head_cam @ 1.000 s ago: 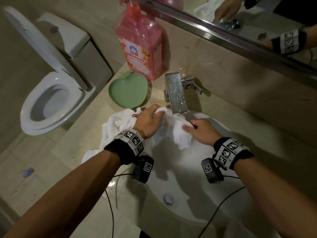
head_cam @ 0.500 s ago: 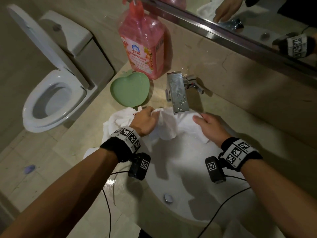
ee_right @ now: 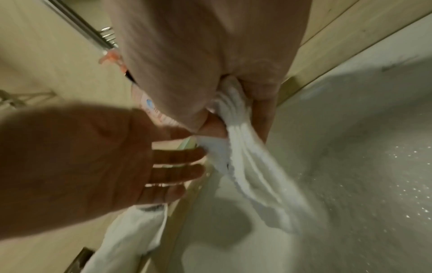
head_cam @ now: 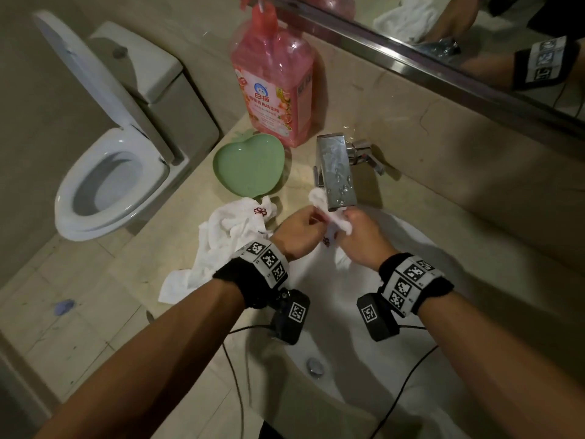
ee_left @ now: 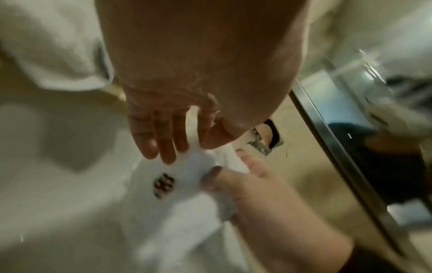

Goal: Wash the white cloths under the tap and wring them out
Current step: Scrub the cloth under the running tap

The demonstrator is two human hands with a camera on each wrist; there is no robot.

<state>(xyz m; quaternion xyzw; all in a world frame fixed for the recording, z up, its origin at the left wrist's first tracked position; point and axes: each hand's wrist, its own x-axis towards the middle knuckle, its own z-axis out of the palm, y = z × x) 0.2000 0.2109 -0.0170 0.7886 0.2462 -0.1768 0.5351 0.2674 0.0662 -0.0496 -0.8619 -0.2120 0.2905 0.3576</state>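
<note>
Both hands hold one white cloth point(head_cam: 343, 225) just below the tap spout point(head_cam: 337, 175), over the back of the sink point(head_cam: 421, 280). My left hand point(head_cam: 311, 221) pinches it between thumb and fingers point(ee_left: 161, 142). The cloth point(ee_left: 187, 177) carries a small dark red emblem. My right hand point(head_cam: 351, 224) grips the bunched cloth point(ee_right: 243, 140) in its fist, and the rest hangs down into the basin. A second white cloth point(head_cam: 228, 239) lies crumpled on the counter, left of the sink. I cannot tell whether water is running.
A green heart-shaped dish point(head_cam: 248, 166) and a tall pink detergent bottle point(head_cam: 272, 87) stand behind the loose cloth. The tap lever point(head_cam: 368, 156) points right. Water droplets dot the basin, drain point(head_cam: 315, 365) near me. A toilet point(head_cam: 110, 182) is at left and a mirror point(head_cam: 443, 42) above.
The hands have come together under the spout. The cloth, held spread between them half a second ago, is now bunched up between the two grips.
</note>
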